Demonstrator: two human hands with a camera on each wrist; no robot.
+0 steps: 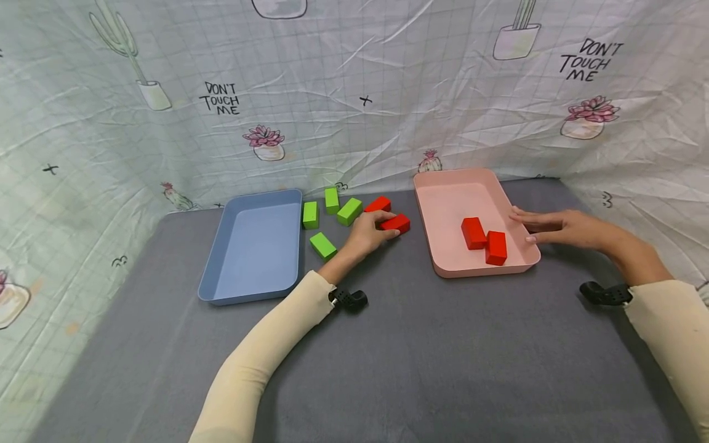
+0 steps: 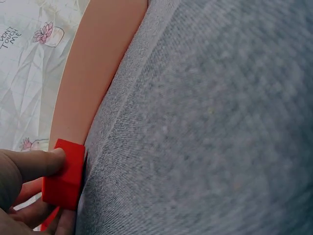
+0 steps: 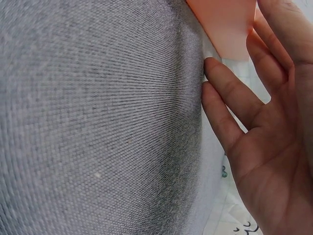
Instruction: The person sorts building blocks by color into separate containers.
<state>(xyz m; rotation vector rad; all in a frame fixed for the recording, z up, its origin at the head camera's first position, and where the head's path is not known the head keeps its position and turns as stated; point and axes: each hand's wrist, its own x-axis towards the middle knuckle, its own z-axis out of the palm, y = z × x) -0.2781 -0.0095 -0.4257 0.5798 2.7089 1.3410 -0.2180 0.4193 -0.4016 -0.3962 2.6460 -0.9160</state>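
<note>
Between thumb and fingers, my left hand [image 1: 367,235] pinches a red block [image 1: 396,224], just left of the pink tray [image 1: 451,269]. Up close in the left wrist view the same red block [image 2: 67,171] shows, with the thumb pressed on its face. Behind that hand lies another red block [image 1: 379,204], partly covered by the fingers. Two red blocks, a left one [image 1: 473,233] and a right one [image 1: 496,248], rest inside the pink tray. At the tray's right wall, my right hand [image 1: 570,229] has its fingers extended and touches the rim; it holds nothing.
A blue tray [image 1: 252,246] stands on the left of the grey cloth [image 1: 388,363]. Several green blocks, one of them nearest the front [image 1: 323,246], lie between the blue tray and my left hand. A printed curtain [image 1: 343,74] hangs behind the table.
</note>
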